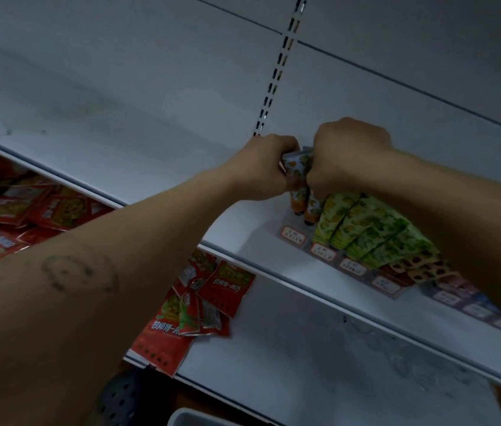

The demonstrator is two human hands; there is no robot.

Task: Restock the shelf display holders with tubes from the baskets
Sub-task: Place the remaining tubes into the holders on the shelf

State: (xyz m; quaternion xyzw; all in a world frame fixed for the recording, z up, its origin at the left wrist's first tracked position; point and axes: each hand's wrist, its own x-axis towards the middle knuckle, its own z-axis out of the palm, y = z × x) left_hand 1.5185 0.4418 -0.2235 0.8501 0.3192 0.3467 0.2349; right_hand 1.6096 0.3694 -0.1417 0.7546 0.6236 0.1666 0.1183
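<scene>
Both hands are raised to the white shelf (243,235). My left hand (263,166) and my right hand (347,155) together grip a small bunch of orange-patterned tubes (297,167) over the left end of the display holder (340,259). Two orange tubes (304,204) stand in the holder's leftmost slots, caps down. To their right, rows of green-patterned tubes (366,229) fill the holder, followed by red-patterned tubes (421,269). How many tubes the hands hold is hidden by the fingers.
Red sachets (200,302) lie heaped on the lower shelf, with more red sachets (6,210) at far left. A dark perforated basket (120,395) and a white bin rim (194,418) show at the bottom edge. A slotted upright (277,72) runs up the back panel.
</scene>
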